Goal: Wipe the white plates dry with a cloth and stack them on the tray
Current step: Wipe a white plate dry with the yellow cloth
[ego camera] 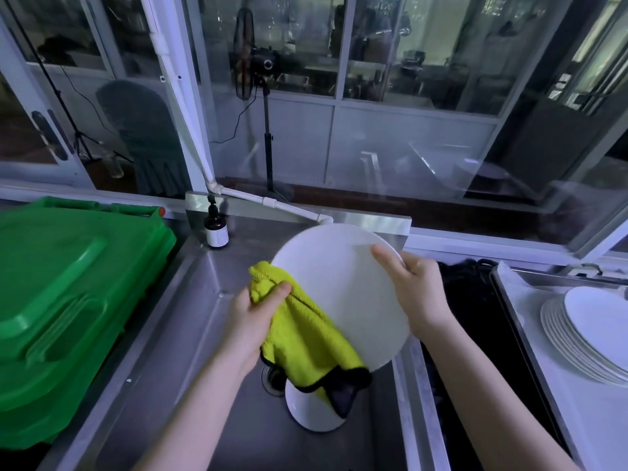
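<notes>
Above the steel sink, a plain white plate tilts, its right rim gripped by the right hand, while the left hand clutches a yellow-green cloth against its lower left edge.

The steel surface in front of me drops into a sink basin. A white plate lies on the basin floor, just beside the drain. A brown pump bottle stands at the back left corner. Off to my right sits a metal tray carrying a slanted stack of white plates.
</notes>
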`<action>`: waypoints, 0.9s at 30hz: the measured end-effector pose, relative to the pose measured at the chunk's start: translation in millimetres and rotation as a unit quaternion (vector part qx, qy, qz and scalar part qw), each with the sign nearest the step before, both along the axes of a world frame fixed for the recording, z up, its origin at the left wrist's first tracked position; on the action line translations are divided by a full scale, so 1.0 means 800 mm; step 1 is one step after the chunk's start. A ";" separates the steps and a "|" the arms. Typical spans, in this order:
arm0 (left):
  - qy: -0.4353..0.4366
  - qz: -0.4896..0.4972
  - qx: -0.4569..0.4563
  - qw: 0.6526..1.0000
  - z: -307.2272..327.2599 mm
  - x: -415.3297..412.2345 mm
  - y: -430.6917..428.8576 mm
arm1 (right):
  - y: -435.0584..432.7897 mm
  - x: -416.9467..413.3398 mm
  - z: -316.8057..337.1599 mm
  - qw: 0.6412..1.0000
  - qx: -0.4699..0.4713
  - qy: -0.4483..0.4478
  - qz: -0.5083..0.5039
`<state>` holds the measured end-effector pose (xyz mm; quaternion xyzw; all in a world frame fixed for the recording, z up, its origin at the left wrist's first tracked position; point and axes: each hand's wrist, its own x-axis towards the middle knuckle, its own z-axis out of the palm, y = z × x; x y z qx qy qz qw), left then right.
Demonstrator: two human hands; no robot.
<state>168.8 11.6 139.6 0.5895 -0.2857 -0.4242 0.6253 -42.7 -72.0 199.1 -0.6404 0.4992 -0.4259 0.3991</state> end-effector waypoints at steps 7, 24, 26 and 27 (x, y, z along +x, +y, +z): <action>-0.269 -0.151 0.026 0.951 0.035 0.016 -0.015 | 0.006 0.005 0.006 0.974 -0.085 0.173 0.115; 0.066 0.145 -0.003 0.987 0.002 -0.008 -0.021 | 0.015 0.025 -0.015 0.978 0.094 -0.178 -0.054; 0.023 0.126 -0.005 0.992 0.011 0.006 -0.023 | 0.002 0.007 0.002 0.991 0.069 -0.113 0.019; -0.016 0.105 -0.014 0.994 0.017 0.012 -0.024 | -0.005 0.002 0.012 0.995 0.042 -0.074 0.044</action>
